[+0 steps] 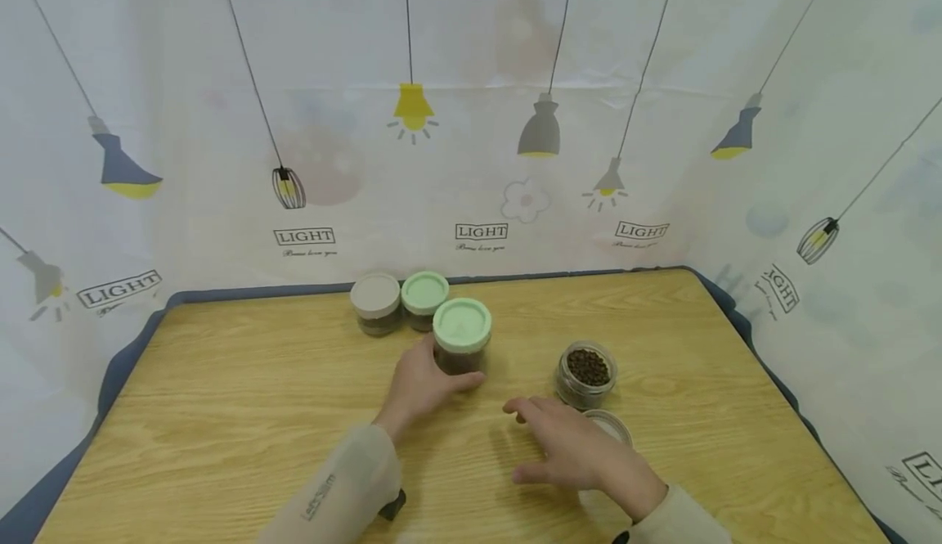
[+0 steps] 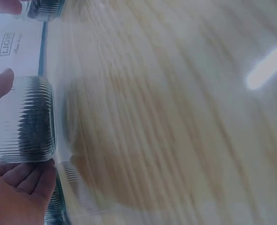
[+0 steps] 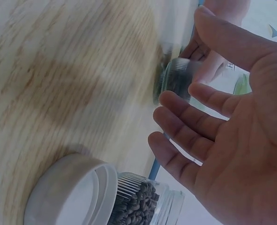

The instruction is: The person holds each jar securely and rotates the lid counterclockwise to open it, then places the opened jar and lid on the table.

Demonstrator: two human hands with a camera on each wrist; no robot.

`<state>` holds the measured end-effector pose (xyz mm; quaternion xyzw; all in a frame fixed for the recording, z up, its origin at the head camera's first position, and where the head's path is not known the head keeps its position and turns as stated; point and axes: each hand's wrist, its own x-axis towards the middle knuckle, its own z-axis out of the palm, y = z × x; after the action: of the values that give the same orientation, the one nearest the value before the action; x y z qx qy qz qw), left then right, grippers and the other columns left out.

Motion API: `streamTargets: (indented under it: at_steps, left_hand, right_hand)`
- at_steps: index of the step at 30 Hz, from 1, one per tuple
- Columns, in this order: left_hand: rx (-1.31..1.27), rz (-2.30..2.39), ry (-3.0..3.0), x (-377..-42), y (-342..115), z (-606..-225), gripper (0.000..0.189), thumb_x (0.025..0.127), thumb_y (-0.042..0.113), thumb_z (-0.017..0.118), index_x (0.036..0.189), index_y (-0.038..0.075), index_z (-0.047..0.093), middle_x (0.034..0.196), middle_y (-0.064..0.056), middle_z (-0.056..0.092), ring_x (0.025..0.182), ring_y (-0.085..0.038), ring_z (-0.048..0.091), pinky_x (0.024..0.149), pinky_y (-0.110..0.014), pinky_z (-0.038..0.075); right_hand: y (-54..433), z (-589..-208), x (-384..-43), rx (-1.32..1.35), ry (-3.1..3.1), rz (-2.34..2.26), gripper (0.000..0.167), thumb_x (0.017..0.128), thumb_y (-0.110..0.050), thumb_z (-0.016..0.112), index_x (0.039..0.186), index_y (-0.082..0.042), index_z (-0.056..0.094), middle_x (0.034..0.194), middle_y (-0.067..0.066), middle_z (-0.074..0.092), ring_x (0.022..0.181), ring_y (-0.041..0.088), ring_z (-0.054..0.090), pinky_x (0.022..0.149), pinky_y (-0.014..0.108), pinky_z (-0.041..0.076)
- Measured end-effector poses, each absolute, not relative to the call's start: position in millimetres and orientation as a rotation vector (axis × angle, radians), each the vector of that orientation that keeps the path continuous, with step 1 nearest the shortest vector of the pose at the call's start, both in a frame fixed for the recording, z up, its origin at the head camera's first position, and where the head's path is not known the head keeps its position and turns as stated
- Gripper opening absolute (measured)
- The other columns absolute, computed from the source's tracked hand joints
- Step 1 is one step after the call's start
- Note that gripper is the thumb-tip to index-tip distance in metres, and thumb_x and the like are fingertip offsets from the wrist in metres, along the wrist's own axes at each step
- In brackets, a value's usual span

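My left hand [image 1: 425, 384] grips a ribbed glass jar [image 2: 35, 122] with a pale green lid [image 1: 462, 325], thumb on one side and fingers on the other. Dark contents show through the glass. The jar looks slightly raised off the tabletop. To the right, my right hand [image 1: 570, 446] is held over the table with fingers loosely spread and nothing in them. Just beyond it stands an open jar [image 1: 585, 376] of dark brown beans [image 3: 134, 206]. A pale lid [image 3: 75, 192] lies with its hollow side up beside that jar, partly hidden by my right hand in the head view.
Two closed jars stand at the back edge, one with a greyish lid [image 1: 375, 294] and one with a green lid [image 1: 424, 290]. A printed curtain [image 1: 412, 184] rises behind the wooden table [image 1: 243, 388] and along its sides.
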<state>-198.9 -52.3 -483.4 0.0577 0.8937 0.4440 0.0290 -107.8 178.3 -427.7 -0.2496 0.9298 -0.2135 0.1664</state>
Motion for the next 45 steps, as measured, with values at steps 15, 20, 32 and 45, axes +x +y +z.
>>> streamTargets:
  at_steps: [15,20,32,45]
  left_hand:
    - [0.325,1.444,2.703,-164.6,-75.8,-478.8,0.089,0.064,0.051,0.087,0.138,0.023,0.047,0.132,0.000,0.062,0.125,-0.019,0.057,0.105,-0.043,0.046]
    - [0.363,1.399,2.711,-155.0,-80.1,-478.8,0.086,0.063,0.055,0.086,0.135,0.025,0.050,0.130,0.003,0.064,0.121,-0.017,0.059,0.100,-0.042,0.050]
    - [0.438,1.364,2.676,-139.6,-81.6,-479.4,0.090,0.060,0.061,0.085,0.135,0.027,0.050,0.124,0.009,0.065,0.116,-0.013,0.061,0.098,-0.041,0.051]
    - [0.531,1.263,2.663,-129.2,-76.7,-474.2,0.089,0.063,0.070,0.077,0.134,0.024,0.051,0.121,0.008,0.066,0.112,-0.009,0.063,0.094,-0.034,0.053]
  right_hand:
    - [174.2,-420.7,-104.2,-0.773,2.811,-0.434,0.078,0.078,-0.047,0.077,0.140,-0.011,0.045,0.128,0.009,0.060,0.116,0.027,0.058,0.093,0.052,0.049]
    - [168.8,-412.2,-103.8,-0.755,2.917,-0.335,0.083,0.076,-0.051,0.077,0.139,-0.008,0.045,0.126,0.009,0.062,0.113,0.027,0.060,0.089,0.048,0.051]
    - [142.6,-383.8,-106.2,-0.560,3.003,-0.314,0.100,0.076,-0.069,0.067,0.148,-0.006,0.037,0.138,0.017,0.055,0.123,0.037,0.055,0.100,0.054,0.046]
    - [102.4,-380.1,-107.4,-0.470,3.163,-0.236,0.101,0.076,-0.079,0.056,0.137,0.001,0.046,0.119,0.020,0.062,0.104,0.036,0.062,0.083,0.049,0.053]
